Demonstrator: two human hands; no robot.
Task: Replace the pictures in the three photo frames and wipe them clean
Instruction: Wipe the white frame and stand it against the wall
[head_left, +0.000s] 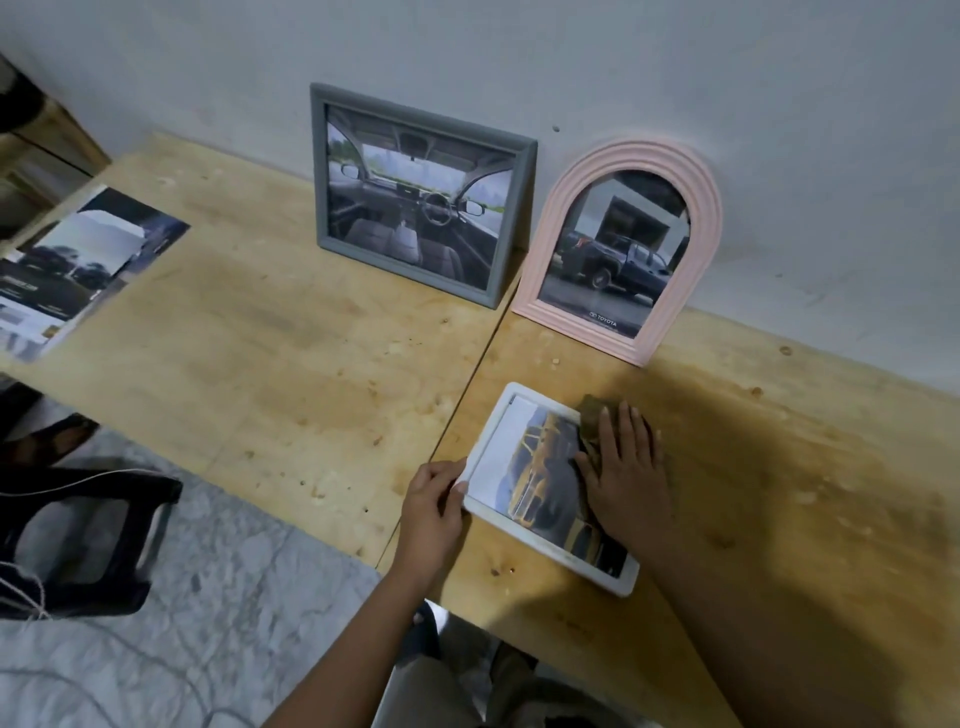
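On the wooden table (291, 353), at the lower centre of the view, the white frame (488, 441) lies flat with a yellowish car picture inside. The left hand (434, 512) grips its left corner, with the fingers curled at the edge and the thumb on the rim. The right hand (626, 478) lies flat with straight fingers and presses a brownish cloth (592, 410) on the glass; it closes around nothing.

Behind, at the upper centre, the grey frame (319, 171) stands leaning on the wall (675, 67), with a picture of a car interior. Just to the right of it the pink arched frame (543, 244) stands also at the wall and shows a dark pickup. Both are well apart from the hands. At the left of the table some loose pictures (83, 265) lie flat. At the lower left a black plastic stool (88, 525) stands on the pale floor (234, 597), with a thin string (21, 592) beside it.

The right hand, its forearm and the cloth cover the right part of the white frame, so its right edge is not visible. The picture inside is blurred. The loose pictures are cut off by the left border of the view. The right side of the table is in dark shadow.
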